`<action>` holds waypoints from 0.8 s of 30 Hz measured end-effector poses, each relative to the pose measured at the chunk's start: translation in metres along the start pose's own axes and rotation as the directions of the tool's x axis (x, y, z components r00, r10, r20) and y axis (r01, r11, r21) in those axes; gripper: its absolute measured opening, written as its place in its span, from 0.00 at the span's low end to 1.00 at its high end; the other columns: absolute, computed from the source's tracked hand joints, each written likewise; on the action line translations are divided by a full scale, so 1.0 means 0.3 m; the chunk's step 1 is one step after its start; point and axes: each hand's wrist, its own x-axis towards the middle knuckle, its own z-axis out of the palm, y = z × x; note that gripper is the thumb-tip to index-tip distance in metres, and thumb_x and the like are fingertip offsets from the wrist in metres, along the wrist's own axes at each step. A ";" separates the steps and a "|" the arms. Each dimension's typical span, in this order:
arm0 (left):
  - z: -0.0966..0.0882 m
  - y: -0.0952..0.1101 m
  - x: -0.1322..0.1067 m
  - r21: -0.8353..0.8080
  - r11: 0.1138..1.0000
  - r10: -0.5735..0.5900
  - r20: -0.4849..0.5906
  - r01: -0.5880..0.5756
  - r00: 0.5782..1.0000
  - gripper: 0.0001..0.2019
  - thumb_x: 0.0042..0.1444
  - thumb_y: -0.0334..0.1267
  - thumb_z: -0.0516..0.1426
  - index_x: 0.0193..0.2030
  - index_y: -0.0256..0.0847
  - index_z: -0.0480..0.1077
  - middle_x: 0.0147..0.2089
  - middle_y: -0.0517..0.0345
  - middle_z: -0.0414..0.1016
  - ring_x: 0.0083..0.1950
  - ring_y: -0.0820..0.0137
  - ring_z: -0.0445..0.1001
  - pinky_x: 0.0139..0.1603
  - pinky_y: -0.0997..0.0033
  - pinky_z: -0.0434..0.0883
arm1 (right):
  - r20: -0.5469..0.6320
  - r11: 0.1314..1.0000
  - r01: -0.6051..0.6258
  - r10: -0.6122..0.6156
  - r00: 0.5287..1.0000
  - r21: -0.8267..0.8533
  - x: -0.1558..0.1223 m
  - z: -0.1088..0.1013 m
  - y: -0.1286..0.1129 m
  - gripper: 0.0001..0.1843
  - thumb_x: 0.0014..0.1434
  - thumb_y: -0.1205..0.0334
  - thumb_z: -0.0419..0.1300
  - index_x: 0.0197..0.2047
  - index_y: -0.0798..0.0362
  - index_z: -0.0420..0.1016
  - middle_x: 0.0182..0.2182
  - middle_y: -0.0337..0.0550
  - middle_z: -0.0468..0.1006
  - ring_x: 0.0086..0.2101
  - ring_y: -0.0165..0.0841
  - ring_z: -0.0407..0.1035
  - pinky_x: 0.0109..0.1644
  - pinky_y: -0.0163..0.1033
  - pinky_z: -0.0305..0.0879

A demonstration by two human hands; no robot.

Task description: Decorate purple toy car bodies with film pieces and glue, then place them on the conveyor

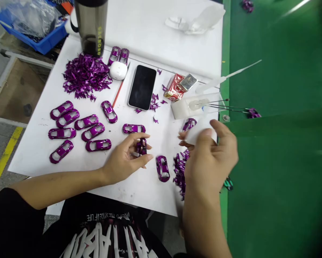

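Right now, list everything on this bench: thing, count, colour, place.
loose car shells: about thirteen, purple, across the white sheet, mostly left
big scrap pile: one, purple, beside the bottle
small scrap pile: one, purple, by the right wrist
bottle: one, dark grey, far left
earbud case: one, white, left of the phone
phone: one, black, centre
packet: one, red, right of the phone
lighter: one, silver, on the packet
bin: one, blue, far left corner
white sheet: one, white, under it all
mat: one, green, right side
left hand: pinches the held car shell, purple
right hand: grips a white piece
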 end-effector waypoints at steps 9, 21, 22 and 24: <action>-0.022 -0.011 -0.010 0.275 0.956 0.073 0.109 -0.101 0.991 0.18 0.57 0.37 0.63 0.55 0.42 0.73 0.38 0.58 0.79 0.37 0.69 0.77 0.44 0.67 0.78 | 0.323 0.846 0.218 -0.058 0.945 -0.487 0.007 -0.039 -0.034 0.25 0.60 0.33 0.60 0.38 0.47 0.77 0.27 0.46 0.80 0.30 0.57 0.78 0.33 0.54 0.70; -0.037 0.024 0.001 0.437 0.887 0.071 0.187 -0.148 0.980 0.17 0.53 0.31 0.64 0.51 0.43 0.76 0.38 0.61 0.81 0.34 0.69 0.76 0.47 0.67 0.76 | 0.802 0.738 0.612 -0.167 0.573 -0.283 0.148 0.662 -0.379 0.07 0.66 0.70 0.68 0.36 0.56 0.75 0.41 0.57 0.79 0.46 0.55 0.73 0.49 0.51 0.70; -0.037 0.023 0.002 0.441 0.885 0.069 0.186 -0.146 0.980 0.17 0.53 0.31 0.64 0.51 0.44 0.77 0.38 0.62 0.81 0.35 0.68 0.77 0.48 0.67 0.76 | 0.808 0.749 0.602 -0.158 0.567 -0.276 0.154 0.679 -0.373 0.10 0.65 0.72 0.68 0.32 0.55 0.74 0.38 0.56 0.78 0.44 0.55 0.73 0.49 0.51 0.70; -0.037 0.021 0.003 0.433 0.890 0.064 0.185 -0.140 0.981 0.18 0.52 0.32 0.64 0.51 0.45 0.77 0.39 0.62 0.82 0.36 0.68 0.78 0.48 0.66 0.77 | 0.819 0.779 0.568 -0.128 0.559 -0.266 0.164 0.683 -0.366 0.16 0.62 0.74 0.68 0.27 0.52 0.70 0.31 0.50 0.77 0.40 0.52 0.74 0.46 0.49 0.69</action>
